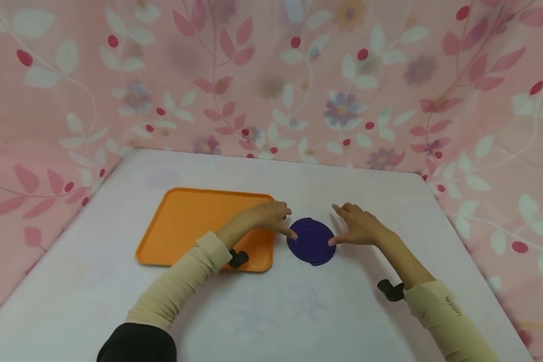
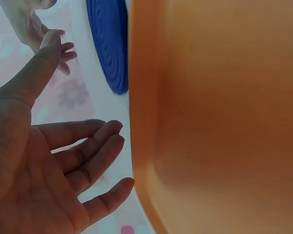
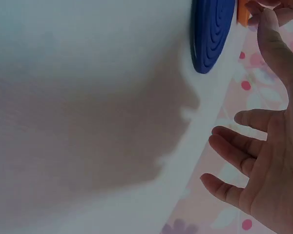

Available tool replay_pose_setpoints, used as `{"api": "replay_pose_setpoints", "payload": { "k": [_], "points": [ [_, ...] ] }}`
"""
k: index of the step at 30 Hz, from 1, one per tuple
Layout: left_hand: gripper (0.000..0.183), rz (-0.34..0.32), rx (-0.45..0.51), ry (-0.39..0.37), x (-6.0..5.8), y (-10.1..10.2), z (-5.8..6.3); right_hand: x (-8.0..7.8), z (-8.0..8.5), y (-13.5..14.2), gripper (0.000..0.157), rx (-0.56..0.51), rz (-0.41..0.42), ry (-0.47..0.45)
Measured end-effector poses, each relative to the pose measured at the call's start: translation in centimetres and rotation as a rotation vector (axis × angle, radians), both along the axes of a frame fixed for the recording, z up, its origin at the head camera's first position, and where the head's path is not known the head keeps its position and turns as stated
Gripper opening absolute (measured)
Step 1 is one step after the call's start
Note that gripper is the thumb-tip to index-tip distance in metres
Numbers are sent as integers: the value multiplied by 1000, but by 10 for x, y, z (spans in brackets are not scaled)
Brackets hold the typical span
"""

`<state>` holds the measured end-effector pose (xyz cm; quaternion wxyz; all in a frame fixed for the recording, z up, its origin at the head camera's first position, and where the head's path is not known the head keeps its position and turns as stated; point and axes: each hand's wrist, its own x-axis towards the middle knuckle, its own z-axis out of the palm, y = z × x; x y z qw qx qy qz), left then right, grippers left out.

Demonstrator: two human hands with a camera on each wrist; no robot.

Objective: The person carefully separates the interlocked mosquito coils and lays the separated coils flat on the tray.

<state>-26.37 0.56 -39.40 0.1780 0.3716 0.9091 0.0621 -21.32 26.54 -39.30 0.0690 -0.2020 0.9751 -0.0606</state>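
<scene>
A round, dark blue ridged mat (image 1: 311, 242) with concentric rings and two small tabs lies flat on the white table, right of an orange tray (image 1: 190, 221). My left hand (image 1: 271, 217) hovers over the tray's right edge, thumb tip at the mat's left side. In the left wrist view its fingers (image 2: 95, 161) are spread and relaxed, with nothing in them. On the mat's other side, my right hand (image 1: 358, 226) is held with thumb near the mat's right rim. The right wrist view shows loose, parted fingers (image 3: 234, 151) above the table, also holding nothing.
The white table (image 1: 271, 322) reaches back to a pink floral cloth (image 1: 271, 90) that hangs behind and on both sides. A black wrist mount (image 1: 239, 259) overlaps the tray's lower right part in the head view. Another black mount (image 1: 390, 290) is by the right wrist.
</scene>
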Motion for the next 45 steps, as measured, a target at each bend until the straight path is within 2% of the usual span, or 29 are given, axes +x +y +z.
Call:
{"api": "replay_pose_setpoints", "payload": {
  "k": [4,8,17,21,26,29,35,40,45],
  "points": [
    [73,-54,-71,77,10,6,-9,9,-13,-1,104,-25,36,16],
    [70,-36,-102,102,17,9,-17,11,-24,-1,105,-34,60,38],
    [68,-6,-43,146,30,9,-19,11,-36,-2,99,-83,84,45],
    [66,13,-18,172,31,9,-24,10,-38,-2,97,-109,101,52],
    [66,51,13,176,30,9,-30,10,-39,-4,96,-168,111,18],
    [66,62,55,189,30,8,-33,11,-38,-5,97,-201,109,6],
    [75,27,186,212,31,6,-34,12,-35,-6,97,-267,86,-33],
    [78,59,305,159,35,8,-28,11,-31,-5,84,-337,42,-37],
    [78,100,394,98,37,9,-22,10,-26,-7,72,-375,20,26]
  ]
}}
